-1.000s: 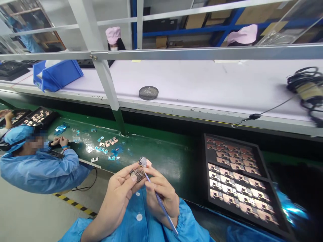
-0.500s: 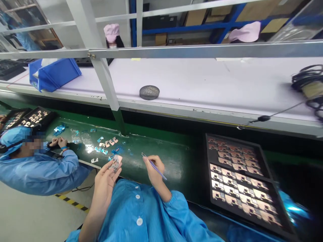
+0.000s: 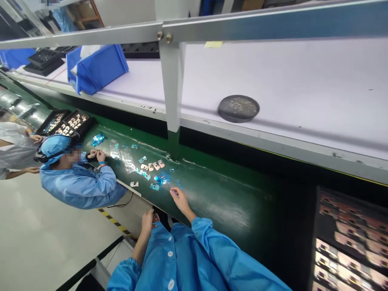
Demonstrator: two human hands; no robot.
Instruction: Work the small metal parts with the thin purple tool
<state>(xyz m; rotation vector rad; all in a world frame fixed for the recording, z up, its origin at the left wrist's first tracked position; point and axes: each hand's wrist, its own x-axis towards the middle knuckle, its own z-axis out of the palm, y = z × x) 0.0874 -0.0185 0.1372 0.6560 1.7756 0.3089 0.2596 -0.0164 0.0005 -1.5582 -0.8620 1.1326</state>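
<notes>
My left hand (image 3: 147,221) is low, beside my smock and below the bench edge. Its fingers are closed on a small metal plate (image 3: 155,217), mostly covered by the hand. Over the green bench top, my right hand (image 3: 181,201) pinches purple tweezers (image 3: 175,193); their tips are hard to make out. Just beyond that hand lie crumpled scraps of blue film (image 3: 163,178). Several small copper-coloured plates (image 3: 155,165) lie in a row farther off, with blue-covered plates (image 3: 146,176) close by. A bare silvery plate (image 3: 134,184) rests near the front edge.
A co-worker in a blue smock (image 3: 80,182) sits at left, hands together over the bench. Another person (image 3: 18,149) stands behind. A black tray of plates (image 3: 348,242) is at right. The raised white shelf holds a round dark dish (image 3: 239,109) and a blue bin (image 3: 98,70).
The view has swung left and closer to the bench. My left hand has dropped toward my lap with the metal plate. My right hand, with the tweezers, is now nearer the blue film.
</notes>
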